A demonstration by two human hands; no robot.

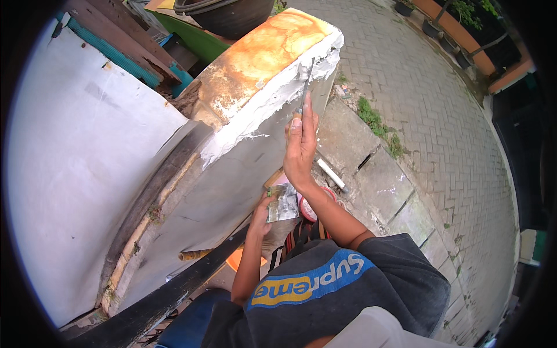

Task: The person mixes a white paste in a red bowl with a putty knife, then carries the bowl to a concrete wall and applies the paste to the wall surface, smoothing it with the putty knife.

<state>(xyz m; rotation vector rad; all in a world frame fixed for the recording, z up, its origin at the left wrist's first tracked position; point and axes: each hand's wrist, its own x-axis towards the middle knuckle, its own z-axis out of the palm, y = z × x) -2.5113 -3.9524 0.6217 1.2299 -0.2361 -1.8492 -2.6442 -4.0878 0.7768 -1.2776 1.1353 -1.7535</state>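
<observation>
My right hand [300, 153] is closed around the handle of a putty knife [307, 86], with the index finger stretched along it. Its thin blade is seen nearly edge-on and lies against wet white plaster [264, 95] at the upper edge of a wall. The plaster forms a rough, uneven band below the wall's orange-stained top [261, 55]. Lower down, close to my body, my left hand [261, 219] grips a square plate [284, 203] smeared with grey-white paste. Part of that hand's fingers is hidden behind the plate.
A red-rimmed bucket [307, 212] stands below my right forearm, near a white tube [332, 174] on concrete slabs. A dark pole [156, 304] slants past my left arm, beside an orange basin [237, 259]. A large dark pot [226, 16] sits behind the wall; brick paving [418, 98] stretches right.
</observation>
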